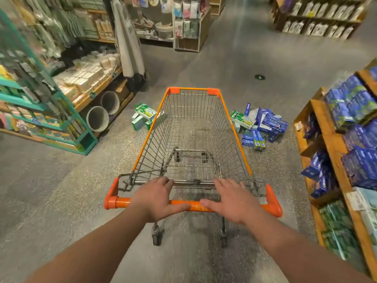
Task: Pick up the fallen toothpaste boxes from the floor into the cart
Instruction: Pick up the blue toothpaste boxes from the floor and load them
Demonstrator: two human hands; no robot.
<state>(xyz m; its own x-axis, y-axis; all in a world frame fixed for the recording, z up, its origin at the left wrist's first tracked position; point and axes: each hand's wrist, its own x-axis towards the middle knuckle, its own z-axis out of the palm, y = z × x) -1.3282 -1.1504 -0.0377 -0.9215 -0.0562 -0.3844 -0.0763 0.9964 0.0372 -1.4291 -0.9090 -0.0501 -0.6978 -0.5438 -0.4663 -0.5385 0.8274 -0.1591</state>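
Left hand: there's the left hand [161, 199], laid on top of the orange handle [193, 206]. The fingers reach forward toward the back wire and the thumb stretches along the bar. It is draped over the bar, not wrapped round it, and holds nothing else.
Right hand: same story for the right hand [230, 202]. It lies flat on the bar with the fingers spread and fairly straight, and the thumb points inward, almost meeting the left thumb. It is a loose, open rest.
Cart: the wire cart [234, 127] with orange trim stands square ahead in the aisle. The floor shows through its mesh bottom, and two rear wheels [156, 236] sit below the handle.
Green boxes, left: a small heap of green-and-white toothpaste boxes [143, 115] lies on the floor [71, 190], just beside the cart's front-left corner.
Blue pile, right: here's the bigger spill. The blue toothpaste boxes [269, 124] are tumbled over one another on the floor near the cart's front-right side. A couple of green-and-white ones are mixed in on the cart side of the pile.
Score so far: every fallen box in sight is on the floor, outside the cart.
Right shelf: a wooden shelf unit [334, 148] is stacked with blue packs [355, 103], with greenish packs lower down (print too blurred to read).
Left side: a teal rack [61, 119] stands in front of a wooden shelf. Two round grey tubes [97, 119] lie under that shelf.
Far aisle: a small round floor marker [259, 77] sits well beyond the cart.
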